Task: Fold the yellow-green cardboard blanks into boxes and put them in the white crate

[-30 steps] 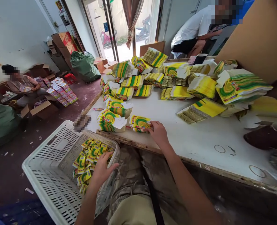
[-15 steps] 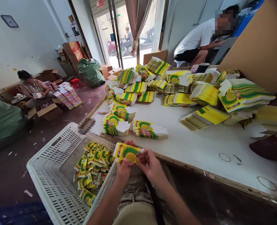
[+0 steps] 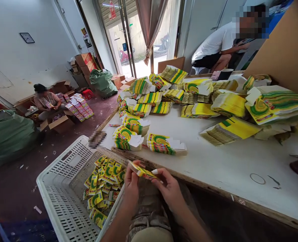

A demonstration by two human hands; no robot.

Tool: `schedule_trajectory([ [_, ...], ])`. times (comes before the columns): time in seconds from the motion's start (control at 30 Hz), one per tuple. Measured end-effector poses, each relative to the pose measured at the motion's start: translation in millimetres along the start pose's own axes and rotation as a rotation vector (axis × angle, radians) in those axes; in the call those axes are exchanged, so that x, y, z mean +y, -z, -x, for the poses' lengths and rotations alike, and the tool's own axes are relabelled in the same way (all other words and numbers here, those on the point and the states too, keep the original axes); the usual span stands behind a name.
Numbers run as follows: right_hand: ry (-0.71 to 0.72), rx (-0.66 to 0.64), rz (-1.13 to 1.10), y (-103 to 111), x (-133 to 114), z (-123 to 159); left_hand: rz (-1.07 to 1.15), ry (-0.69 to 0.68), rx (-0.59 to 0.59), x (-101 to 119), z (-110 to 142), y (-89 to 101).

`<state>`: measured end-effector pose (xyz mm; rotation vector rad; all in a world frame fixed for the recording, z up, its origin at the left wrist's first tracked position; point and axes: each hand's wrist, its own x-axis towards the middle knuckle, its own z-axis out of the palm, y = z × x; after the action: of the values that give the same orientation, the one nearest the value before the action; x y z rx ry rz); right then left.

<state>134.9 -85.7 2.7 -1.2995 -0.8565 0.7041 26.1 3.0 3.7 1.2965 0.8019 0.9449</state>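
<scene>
A small yellow and green printed carton is held low in front of me, tilted so that mostly its narrow side shows. My left hand grips its left end, thumb towards me and fingers behind. At the other end, my right hand pinches the carton between thumb and forefinger; a fingertip there has a white covering. Just left of my hands stands a white plastic crate with many similar small cartons heaped inside. Stacks of flat cartons lie on the white table beyond my hands.
More carton bundles are piled across the table's far side. A rubber band lies at the right. One person sits behind the table, another at the left beside cardboard boxes. Green sacks stand on the floor.
The carton has turned from showing its broad printed face to being seen nearly edge-on. Both hands still hold it. The view has shifted slightly, moving the surroundings right and down in the picture.
</scene>
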Motion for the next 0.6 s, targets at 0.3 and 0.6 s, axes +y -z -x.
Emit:
schedule_trajectory([
  [0.3,0.51,0.065,0.585,42,-18,-8,-0.232,-0.156,-0.35,55,-15,49.3],
  [0.6,0.419,0.253,0.402,16,-6,4,-0.743,-0.063,-0.499,38,11,10.9],
])
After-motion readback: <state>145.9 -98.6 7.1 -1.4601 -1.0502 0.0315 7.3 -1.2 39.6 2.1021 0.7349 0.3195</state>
